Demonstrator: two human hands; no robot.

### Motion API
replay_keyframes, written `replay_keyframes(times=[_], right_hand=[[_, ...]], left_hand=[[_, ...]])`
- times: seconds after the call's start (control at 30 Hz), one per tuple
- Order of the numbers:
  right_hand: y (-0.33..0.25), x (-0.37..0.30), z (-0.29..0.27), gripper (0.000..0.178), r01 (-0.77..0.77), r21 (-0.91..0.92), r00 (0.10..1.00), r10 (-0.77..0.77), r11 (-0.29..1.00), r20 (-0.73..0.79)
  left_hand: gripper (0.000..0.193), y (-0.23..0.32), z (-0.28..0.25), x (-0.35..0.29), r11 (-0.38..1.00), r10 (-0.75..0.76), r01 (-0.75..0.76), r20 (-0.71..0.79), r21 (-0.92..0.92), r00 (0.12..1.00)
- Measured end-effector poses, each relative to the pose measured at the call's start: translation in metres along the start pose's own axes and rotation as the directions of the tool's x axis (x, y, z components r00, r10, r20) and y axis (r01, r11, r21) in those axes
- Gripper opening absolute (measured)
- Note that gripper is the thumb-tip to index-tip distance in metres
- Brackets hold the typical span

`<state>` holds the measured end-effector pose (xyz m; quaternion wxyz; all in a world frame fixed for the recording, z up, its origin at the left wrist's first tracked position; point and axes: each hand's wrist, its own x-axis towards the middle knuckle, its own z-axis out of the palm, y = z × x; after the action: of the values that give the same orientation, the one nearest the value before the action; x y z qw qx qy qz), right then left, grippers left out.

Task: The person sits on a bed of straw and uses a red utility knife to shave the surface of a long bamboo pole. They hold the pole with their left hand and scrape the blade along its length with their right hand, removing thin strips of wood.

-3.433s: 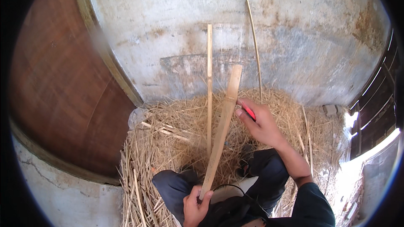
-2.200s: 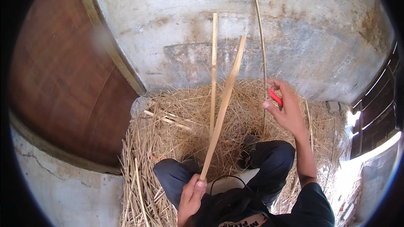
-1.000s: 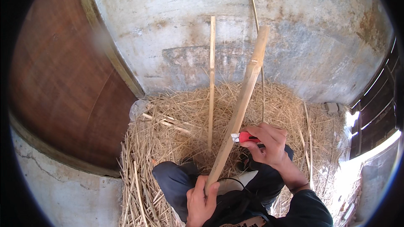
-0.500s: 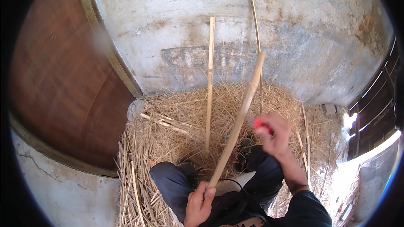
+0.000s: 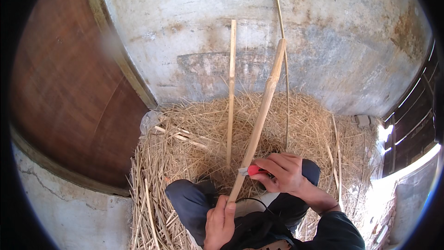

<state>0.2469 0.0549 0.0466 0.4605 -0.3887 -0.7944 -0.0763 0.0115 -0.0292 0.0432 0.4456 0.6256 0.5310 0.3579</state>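
A long pale bamboo strip [image 5: 264, 104] rises at a slant from my lap, its far end leaning a little to the right. My left hand [image 5: 219, 226] is closed around its lower end, thumb lying along the top. In my right hand [image 5: 283, 174] is a red-handled utility knife [image 5: 254, 170], gripped with the fingers curled round it. Its short metal blade rests against the strip a little above my left hand. Most of the knife's handle is hidden by my fingers.
Two more bamboo strips, one wider [image 5: 231, 83] and one thin [image 5: 286, 83], lean on the stained wall [image 5: 199, 32]. Straw and shavings [image 5: 185, 125] cover the floor around my legs. A brown panel [image 5: 74, 78] stands left; dark slats [image 5: 411, 115] are at right.
My right hand has brought the knife down and left, so the blade now meets the strip. The strip's far end has shifted slightly left and away; my left hand keeps its hold.
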Motion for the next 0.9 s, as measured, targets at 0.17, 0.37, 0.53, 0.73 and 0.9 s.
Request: replay_keyframes(times=[0.17, 0.37, 0.53, 0.73, 0.9], right_hand=[[0.001, 0.002, -0.004, 0.035, -0.012, -0.025, 1.0, 0.012, 1.0, 0.023], [0.006, 0.002, -0.003, 0.034, 0.001, -0.06, 1.0, 0.0, 0.998, 0.019], [0.013, 0.0, -0.002, 0.032, -0.047, -0.095, 0.999, 0.048, 0.994, 0.014], [0.038, 0.02, -0.018, 0.022, -0.139, -0.117, 0.99, 0.139, 0.983, -0.007], [0.108, 0.015, -0.021, 0.028, -0.413, -0.23, 0.897, 0.349, 0.881, -0.272]], left_hand=[[0.031, 0.002, 0.001, -0.003, 0.998, -0.044, 0.045, -0.017, 0.055, 0.999], [0.03, -0.002, 0.002, -0.007, 0.993, -0.078, 0.081, -0.036, 0.089, 0.996], [0.03, -0.005, 0.001, -0.01, 0.991, -0.086, 0.089, -0.033, 0.101, 0.996], [0.034, -0.021, 0.0, -0.026, 0.984, -0.12, 0.116, 0.015, 0.136, 0.993], [0.039, -0.031, 0.004, -0.051, 0.98, -0.125, 0.119, 0.03, 0.16, 0.992]])
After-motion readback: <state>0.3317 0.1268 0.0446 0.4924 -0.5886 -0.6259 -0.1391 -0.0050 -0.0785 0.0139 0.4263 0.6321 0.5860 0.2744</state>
